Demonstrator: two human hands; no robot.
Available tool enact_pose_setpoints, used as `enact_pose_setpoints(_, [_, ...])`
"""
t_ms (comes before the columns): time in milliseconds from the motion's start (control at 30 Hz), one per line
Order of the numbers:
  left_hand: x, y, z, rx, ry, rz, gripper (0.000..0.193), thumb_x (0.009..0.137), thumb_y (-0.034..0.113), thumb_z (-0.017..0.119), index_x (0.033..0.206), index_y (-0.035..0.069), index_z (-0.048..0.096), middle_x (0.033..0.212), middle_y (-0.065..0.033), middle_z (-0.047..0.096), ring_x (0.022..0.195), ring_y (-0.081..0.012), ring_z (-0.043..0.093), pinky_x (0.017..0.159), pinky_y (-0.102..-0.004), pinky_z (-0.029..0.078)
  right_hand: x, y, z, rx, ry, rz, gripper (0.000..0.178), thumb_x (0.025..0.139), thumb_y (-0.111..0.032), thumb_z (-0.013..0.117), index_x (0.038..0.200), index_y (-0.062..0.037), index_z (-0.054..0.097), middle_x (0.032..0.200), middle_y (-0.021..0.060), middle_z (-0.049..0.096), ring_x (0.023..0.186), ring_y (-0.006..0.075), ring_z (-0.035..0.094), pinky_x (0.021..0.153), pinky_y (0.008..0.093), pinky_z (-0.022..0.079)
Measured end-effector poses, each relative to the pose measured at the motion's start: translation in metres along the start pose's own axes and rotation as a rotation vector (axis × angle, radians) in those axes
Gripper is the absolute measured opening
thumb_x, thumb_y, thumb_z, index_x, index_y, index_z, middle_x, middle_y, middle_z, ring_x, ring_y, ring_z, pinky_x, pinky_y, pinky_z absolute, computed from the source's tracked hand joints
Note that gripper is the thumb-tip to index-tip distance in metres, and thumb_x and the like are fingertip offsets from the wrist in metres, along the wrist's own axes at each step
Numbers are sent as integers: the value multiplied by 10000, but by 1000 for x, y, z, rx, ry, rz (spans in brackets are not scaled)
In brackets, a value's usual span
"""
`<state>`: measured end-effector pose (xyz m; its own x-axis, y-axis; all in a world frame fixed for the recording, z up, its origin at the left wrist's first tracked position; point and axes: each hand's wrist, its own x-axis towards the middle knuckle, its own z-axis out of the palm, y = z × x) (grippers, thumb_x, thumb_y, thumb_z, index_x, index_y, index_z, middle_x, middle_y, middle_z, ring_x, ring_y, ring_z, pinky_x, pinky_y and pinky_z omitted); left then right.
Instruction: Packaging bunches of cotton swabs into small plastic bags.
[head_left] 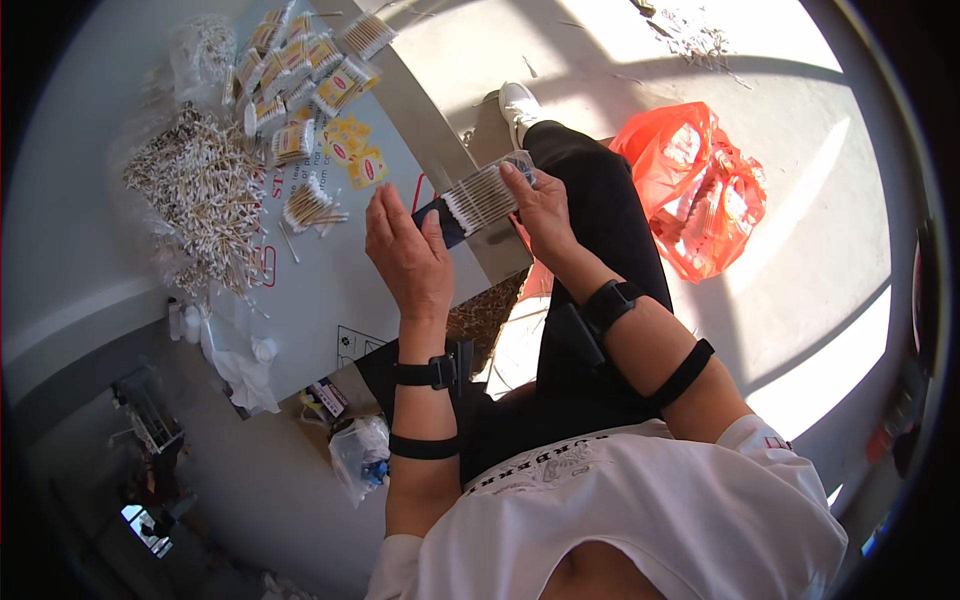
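A clear packet of cotton swabs (480,200) lies slanted above the table's near edge, its swabs side by side in a flat row. My right hand (547,216) grips its right end, the thumb pressed on top. At the packet's other end is my left hand (408,250), fingers stretched out and the thumb apart. Between that hand and the packet shows a dark blue patch (448,225); whether the hand touches either is unclear. A small bunch of loose swabs (308,206) rests on the table, beside several yellow-and-white printed cards (366,168).
The grey table (335,270) carries a big heap of loose swabs (200,190) on plastic and a pile of filled swab packets (300,65). On the floor to the right sits a red plastic bag (700,190). White crumpled plastic (245,365) hangs by the table's left corner.
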<state>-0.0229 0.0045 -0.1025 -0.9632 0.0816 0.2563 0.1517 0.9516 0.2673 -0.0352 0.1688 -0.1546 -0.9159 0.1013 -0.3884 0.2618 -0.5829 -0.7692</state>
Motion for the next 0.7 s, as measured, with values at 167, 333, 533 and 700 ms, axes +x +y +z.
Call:
enact_pose_setpoints(167, [73, -59, -17, 30, -51, -172, 333, 802, 129, 732, 1105, 40, 627, 1112, -158, 563, 1075, -348, 534, 917, -452, 456, 0, 1, -1, 25, -11, -36, 288, 959, -301, 634, 927, -19, 683, 845, -3, 677, 731, 57, 589, 688, 223, 468])
enact_pose_setpoints(333, [105, -81, -20, 143, -154, -163, 370, 694, 187, 833, 1003, 70, 667, 1039, -139, 586, 991, -326, 577, 881, -414, 472, -2, -2, 3, 18, -12, -21, 282, 958, -299, 634, 927, -22, 682, 840, -8, 675, 720, 53, 588, 672, 218, 467])
enact_pose_setpoints(533, [106, -88, -15, 33, -287, -231, 278, 683, 163, 842, 828, 44, 636, 965, -133, 602, 917, -323, 590, 827, -404, 490, -2, -2, 3, 47, -14, -28, 274, 952, -301, 642, 920, -32, 683, 824, -16, 671, 693, 45, 578, 643, 211, 455])
enact_pose_setpoints(700, [87, -78, -11, -149, -151, -330, 226, 731, 119, 796, 776, 19, 599, 782, -124, 640, 701, -318, 612, 684, -369, 510, -3, -4, 4, 56, -24, -9, 269, 950, -298, 645, 913, -35, 685, 816, -16, 670, 678, 44, 573, 625, 203, 444])
